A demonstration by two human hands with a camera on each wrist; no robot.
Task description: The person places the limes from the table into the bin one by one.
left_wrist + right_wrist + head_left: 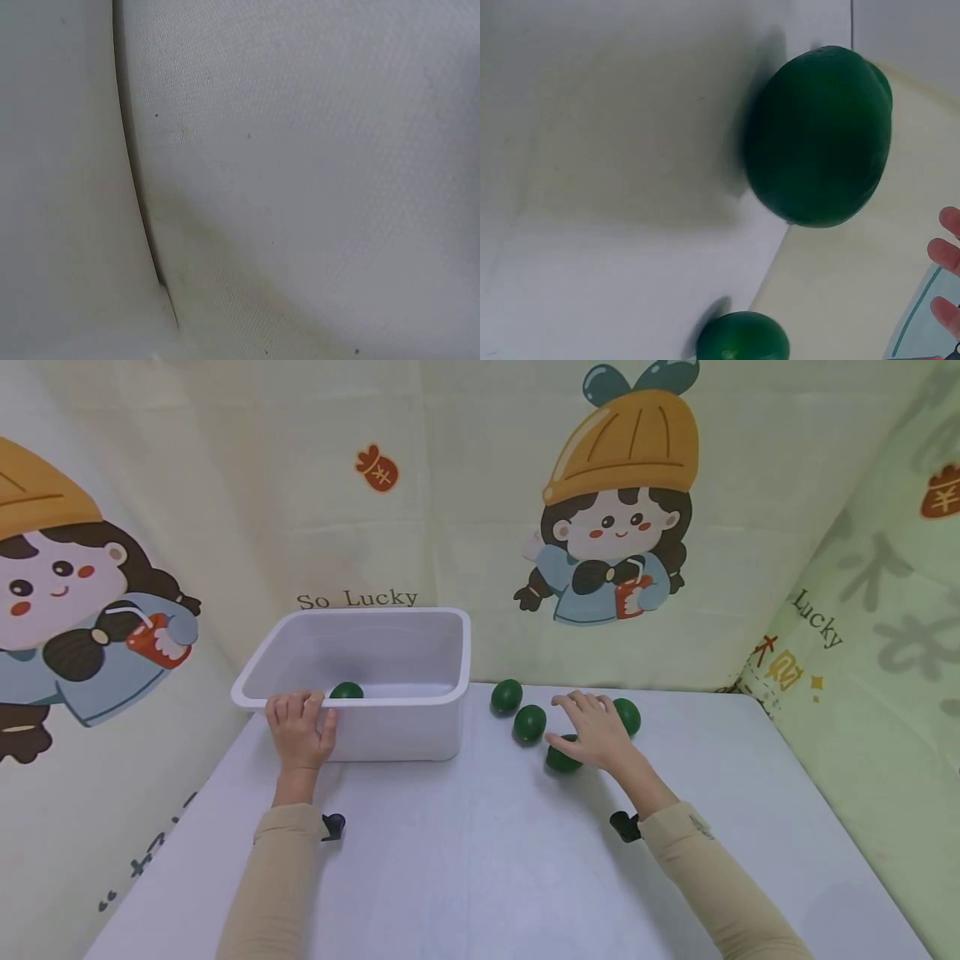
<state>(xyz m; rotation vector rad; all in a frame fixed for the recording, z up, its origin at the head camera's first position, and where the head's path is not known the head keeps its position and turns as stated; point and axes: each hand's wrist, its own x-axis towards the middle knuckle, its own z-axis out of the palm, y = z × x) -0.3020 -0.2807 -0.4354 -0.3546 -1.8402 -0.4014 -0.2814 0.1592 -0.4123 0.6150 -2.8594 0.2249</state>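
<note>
My left hand (300,732) grips the near rim of a white plastic bin (397,727), near its left end. Inside the bin, a glossy dark green oval fruit (347,691) shows above the rim. Fingers spread, my right hand (594,732) hovers over a similar green fruit (562,758); it partly covers this one and another fruit (628,717) behind it. In the right wrist view a green fruit (817,139) looms large, apart from the fingertips (946,255) at the right edge. The left wrist view holds only blurry white surfaces, without the hand.
Two more green fruits (507,697) (529,725) lie between the bin and my right hand. The white table (465,860) reaches back to a cream cloth (465,527) printed with cartoon figures. A dark wrist piece (625,827) sticks out beside my right sleeve.
</note>
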